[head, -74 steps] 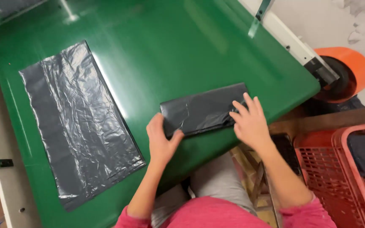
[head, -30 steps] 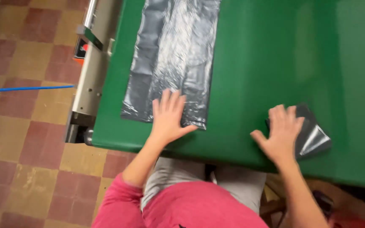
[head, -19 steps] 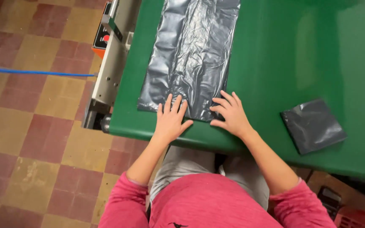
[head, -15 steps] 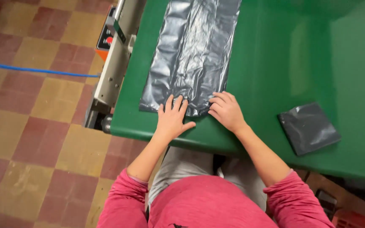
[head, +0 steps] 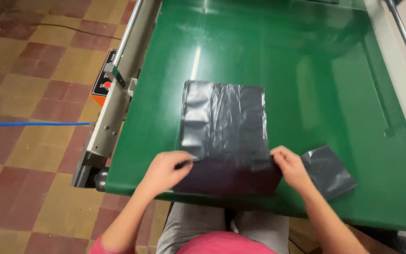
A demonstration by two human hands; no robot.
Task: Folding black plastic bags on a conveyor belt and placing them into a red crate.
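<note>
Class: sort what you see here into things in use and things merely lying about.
In use: left hand, right hand, large grey plastic bag pinched at its near fold, green table.
Lying about: small folded grey plastic bag, blue cable.

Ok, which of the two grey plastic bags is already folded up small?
The small folded bag beside the right hand; the large bag lies mostly spread out, gripped by both hands.

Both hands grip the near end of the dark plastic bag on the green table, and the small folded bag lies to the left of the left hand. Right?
Not quite. In the head view the folded bag lies beside the right hand, not the left hand. Both hands do grip the dark plastic bag on the green table.
</note>
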